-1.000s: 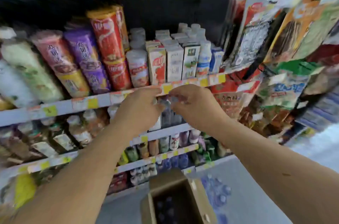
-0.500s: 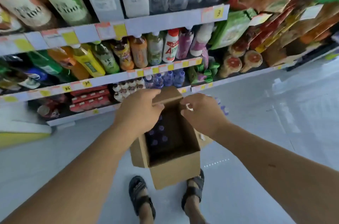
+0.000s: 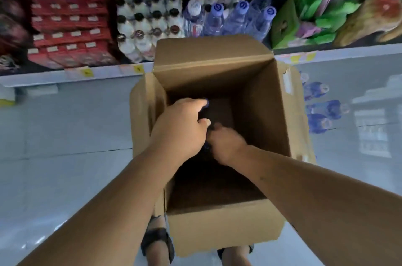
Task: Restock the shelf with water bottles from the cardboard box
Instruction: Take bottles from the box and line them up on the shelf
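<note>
**Both Hands Being Held Inside the Box**

The left hand (image 3: pixel 180 128) and right hand (image 3: pixel 226 144) are being held inside the open brown cardboard box (image 3: pixel 226 228), which is standing on the pale floor (image 3: pixel 65 124) before the bottom shelf (image 3: pixel 71 76). The left fingers (image 3: pixel 195 104) are being curled round a blue-capped water bottle (image 3: pixel 206 102) in the dark interior. The right fingers are being blurred, so their state cannot be told. Clear blue-capped bottles (image 3: pixel 236 18) are being displayed on that shelf.

Matt brown cardboard box (image 3: pixel 224 226), clear glossy plastic water bottles (image 3: pixel 236 19), smooth reflective pale floor (image 3: pixel 65 126).
</note>
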A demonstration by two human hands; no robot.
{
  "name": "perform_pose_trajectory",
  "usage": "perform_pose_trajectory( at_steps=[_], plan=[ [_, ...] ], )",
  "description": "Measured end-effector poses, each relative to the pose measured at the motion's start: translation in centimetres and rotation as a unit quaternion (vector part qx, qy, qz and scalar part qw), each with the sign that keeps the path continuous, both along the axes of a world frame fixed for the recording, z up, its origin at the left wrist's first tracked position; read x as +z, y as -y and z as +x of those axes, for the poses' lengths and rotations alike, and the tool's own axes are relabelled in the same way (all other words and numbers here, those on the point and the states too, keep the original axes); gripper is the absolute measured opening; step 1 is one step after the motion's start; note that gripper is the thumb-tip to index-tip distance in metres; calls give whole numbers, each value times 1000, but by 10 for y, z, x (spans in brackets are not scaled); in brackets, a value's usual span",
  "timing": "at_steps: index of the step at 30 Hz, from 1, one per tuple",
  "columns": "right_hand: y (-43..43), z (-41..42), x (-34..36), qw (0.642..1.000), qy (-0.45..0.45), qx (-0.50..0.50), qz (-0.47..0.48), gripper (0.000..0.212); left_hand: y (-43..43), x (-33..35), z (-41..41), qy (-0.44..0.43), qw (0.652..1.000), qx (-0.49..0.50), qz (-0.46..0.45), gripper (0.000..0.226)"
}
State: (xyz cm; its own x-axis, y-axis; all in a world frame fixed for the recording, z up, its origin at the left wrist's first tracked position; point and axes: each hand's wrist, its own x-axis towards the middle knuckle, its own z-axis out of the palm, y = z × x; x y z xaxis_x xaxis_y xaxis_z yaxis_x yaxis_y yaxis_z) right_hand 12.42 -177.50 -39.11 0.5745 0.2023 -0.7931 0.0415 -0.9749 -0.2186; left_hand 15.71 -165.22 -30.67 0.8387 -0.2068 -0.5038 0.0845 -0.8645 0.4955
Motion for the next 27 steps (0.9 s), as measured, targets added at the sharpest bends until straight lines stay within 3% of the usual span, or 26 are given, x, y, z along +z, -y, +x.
perform_pose_trajectory(
  at_steps=[3,8,14,19,27],
  plan=[
    [-7,4,-33,999,-35,18,7,49,1,-27,-1,10,1000,8,16,50],
    [-6,-4,-58,998,-24,45,28,35,5,-44,-1,32,999,7,8,50],
    [2,-11,-21,998,47,12,32,34,2,-23,-6,16,1000,6,-11,48],
    [10,-18,105,978,203,2,58,23,-4,60,-15,-17,999,-3,-30,55],
    [14,-2,443,908,386,-57,154,22,-22,314,-1,11,991,-27,-134,47]
  ],
)
